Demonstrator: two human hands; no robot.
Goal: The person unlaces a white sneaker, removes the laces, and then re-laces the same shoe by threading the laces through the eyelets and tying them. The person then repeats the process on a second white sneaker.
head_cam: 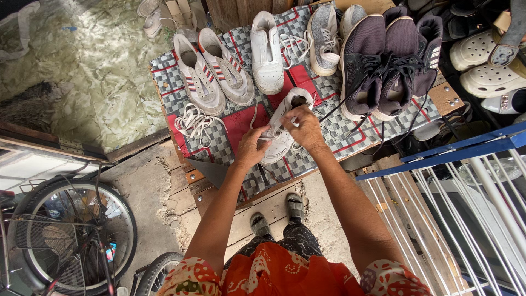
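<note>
A white sneaker (285, 109) lies on its side on the checkered cloth (339, 129) that covers a low wooden table. My left hand (252, 147) pinches a white lace at the shoe's lower part. My right hand (304, 126) grips the shoe's upper near the eyelets, fingers closed over the laces. A loose bundle of white laces (193, 121) rests on the cloth left of my hands.
On the cloth stand a pair of white sneakers with red stripes (213, 71), a single white shoe (267, 52), a grey shoe (323, 38) and dark sneakers (383, 60). White clogs (485, 52) sit at right. A bicycle wheel (71, 235) is lower left, a blue-railed rack (466, 186) lower right.
</note>
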